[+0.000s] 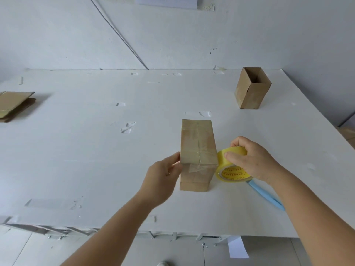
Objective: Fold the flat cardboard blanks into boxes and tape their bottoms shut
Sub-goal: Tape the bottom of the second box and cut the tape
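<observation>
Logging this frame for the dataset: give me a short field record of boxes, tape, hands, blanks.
box in work: cardboard box, taped bottom facing up, standing on the white table
left hand: left hand touches the box's left side, fingers fairly straight
right hand: right hand grips the yellow tape roll against the box's right side
finished box: open box, far right, open end up
blanks: flat stack, far left
other: blue tool lying under the right wrist
</observation>
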